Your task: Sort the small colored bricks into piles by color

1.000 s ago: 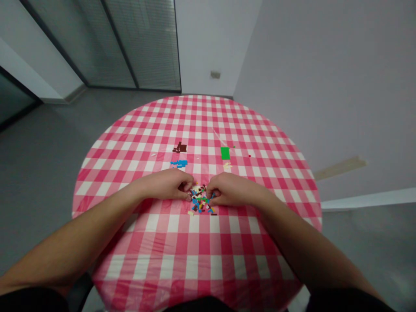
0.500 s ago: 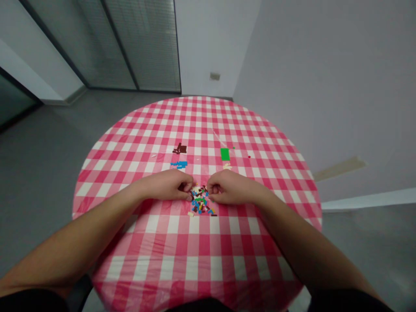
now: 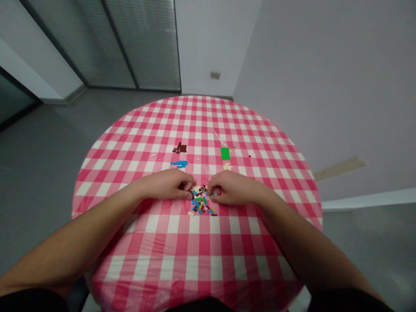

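A heap of small mixed-colour building bricks (image 3: 200,203) lies on the checked tablecloth between my hands. At its left edge rests my left hand (image 3: 175,184), fingers curled in, thumb pointing at the bricks. My right hand (image 3: 227,187) is at the right edge, its fingers bent and thumb close to the fingertips. Whatever either hand pinches is too small to make out. Beyond my left hand are blue bricks (image 3: 180,164) and, farther back, dark brown pieces (image 3: 183,148). Past my right hand are cream bricks (image 3: 227,166) and a green plate (image 3: 225,154).
The round table has a pink-and-white checked cloth (image 3: 156,260). A tiny red piece (image 3: 249,156) and a small green piece (image 3: 234,147) lie at the right. White walls (image 3: 325,86) and a glass partition (image 3: 146,43) stand behind.
My right hand has shifted slightly, and its thumb and fingers sit a little farther apart at the heap's edge. The left hand has barely moved.
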The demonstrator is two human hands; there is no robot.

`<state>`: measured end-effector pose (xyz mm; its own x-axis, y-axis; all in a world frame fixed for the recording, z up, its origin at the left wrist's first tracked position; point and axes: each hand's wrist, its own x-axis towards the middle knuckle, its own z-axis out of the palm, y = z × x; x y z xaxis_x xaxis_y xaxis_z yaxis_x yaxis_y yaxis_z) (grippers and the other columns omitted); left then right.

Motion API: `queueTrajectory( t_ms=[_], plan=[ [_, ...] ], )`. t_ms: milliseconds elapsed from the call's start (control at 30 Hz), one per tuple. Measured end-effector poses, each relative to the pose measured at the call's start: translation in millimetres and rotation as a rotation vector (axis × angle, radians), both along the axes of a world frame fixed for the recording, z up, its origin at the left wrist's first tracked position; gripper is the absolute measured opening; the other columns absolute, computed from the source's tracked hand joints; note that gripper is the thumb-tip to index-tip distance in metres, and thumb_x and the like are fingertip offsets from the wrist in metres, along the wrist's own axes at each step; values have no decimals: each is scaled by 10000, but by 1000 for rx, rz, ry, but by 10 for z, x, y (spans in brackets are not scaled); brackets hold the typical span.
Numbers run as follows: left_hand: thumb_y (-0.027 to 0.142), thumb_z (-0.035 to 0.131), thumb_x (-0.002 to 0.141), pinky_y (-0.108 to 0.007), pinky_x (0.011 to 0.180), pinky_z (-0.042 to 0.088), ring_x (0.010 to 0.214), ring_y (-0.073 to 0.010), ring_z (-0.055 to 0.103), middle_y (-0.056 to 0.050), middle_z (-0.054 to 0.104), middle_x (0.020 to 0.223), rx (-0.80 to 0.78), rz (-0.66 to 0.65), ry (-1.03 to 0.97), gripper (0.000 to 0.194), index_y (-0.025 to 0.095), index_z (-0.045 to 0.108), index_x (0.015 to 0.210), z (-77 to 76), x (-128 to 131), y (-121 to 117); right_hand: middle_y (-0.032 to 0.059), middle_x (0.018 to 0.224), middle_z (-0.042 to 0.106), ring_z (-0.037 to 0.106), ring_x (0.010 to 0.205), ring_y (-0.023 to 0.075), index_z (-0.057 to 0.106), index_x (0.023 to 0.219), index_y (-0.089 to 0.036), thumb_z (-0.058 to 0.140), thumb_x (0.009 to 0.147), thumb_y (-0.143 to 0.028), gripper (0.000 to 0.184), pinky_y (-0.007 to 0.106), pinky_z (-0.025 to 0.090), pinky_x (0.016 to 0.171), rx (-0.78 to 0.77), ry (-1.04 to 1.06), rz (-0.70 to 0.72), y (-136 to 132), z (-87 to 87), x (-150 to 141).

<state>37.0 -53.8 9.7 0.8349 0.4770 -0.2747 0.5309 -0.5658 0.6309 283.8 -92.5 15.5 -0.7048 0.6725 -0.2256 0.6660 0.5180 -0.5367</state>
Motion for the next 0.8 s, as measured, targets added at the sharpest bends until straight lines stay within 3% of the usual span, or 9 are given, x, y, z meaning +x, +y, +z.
queueTrajectory(
  t_ms=[233, 433, 567, 700, 800],
  plan=[
    [370, 607, 904, -270, 552, 270, 579, -118, 456, 29, 549, 662, -22, -2, -8, 297, 189, 485, 702, 1, -3, 7, 3, 736, 665, 512, 614, 121, 697, 839, -185, 641, 739, -147, 120, 262, 305, 561, -50, -96, 1, 4, 70, 37],
    [363, 608, 904, -270, 560, 274, 581, -116, 457, 28, 554, 666, -28, 0, -5, 294, 187, 492, 699, 16, 7, 2, 17, 753, 690, 539, 635, 123, 716, 793, -171, 590, 725, -84, 168, 264, 316, 578, -60, -153, -24, 19, 118, 67],
    [355, 604, 903, -271, 559, 273, 578, -118, 458, 32, 539, 655, -23, 6, -3, 279, 187, 503, 704, 23, 7, -3, 22, 777, 694, 546, 657, 130, 732, 894, -171, 640, 762, -144, 163, 261, 316, 586, -25, -100, -70, 17, 117, 73],
    [352, 597, 907, -270, 559, 282, 577, -118, 465, 32, 549, 656, -17, 0, -2, 269, 187, 514, 711, 16, 7, 2, 28, 844, 699, 549, 680, 142, 724, 1079, -188, 724, 760, -258, 326, 258, 321, 591, -29, -71, -67, -1, 89, 20],
    [346, 590, 906, -271, 560, 287, 573, -118, 467, 34, 546, 649, -9, -4, -6, 264, 187, 513, 709, 6, 9, 9, 38, 881, 702, 564, 709, 150, 731, 1064, -183, 718, 752, -225, 315, 256, 335, 603, -52, -72, -24, -10, 59, -26]
  ],
)
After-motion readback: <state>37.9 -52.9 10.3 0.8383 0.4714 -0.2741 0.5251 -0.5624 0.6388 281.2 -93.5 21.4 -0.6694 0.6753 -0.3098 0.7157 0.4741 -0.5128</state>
